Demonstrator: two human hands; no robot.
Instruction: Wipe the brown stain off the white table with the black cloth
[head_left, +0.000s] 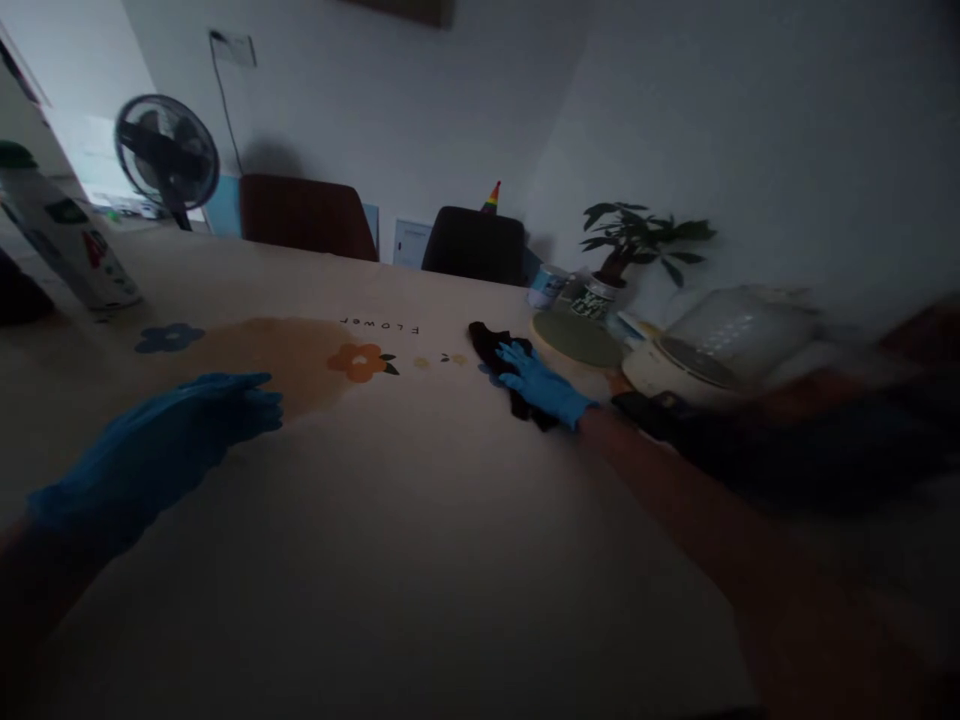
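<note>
Both my hands wear blue gloves. My right hand (541,385) reaches far across the table and presses flat on a dark cloth (496,350) that lies on the cream flowered tablecloth (390,520); its fingers are stretched over the cloth. My left hand (169,450) hovers near the table's left side, fingers stretched out together, holding nothing. It is blurred by motion.
A potted plant (630,250), a round green mat (577,338), a small tin (546,285) and a white appliance with a clear lid (720,345) crowd the far right. A tall carton (71,240) stands at the left. A fan (166,155) and two chairs (307,215) stand beyond the table.
</note>
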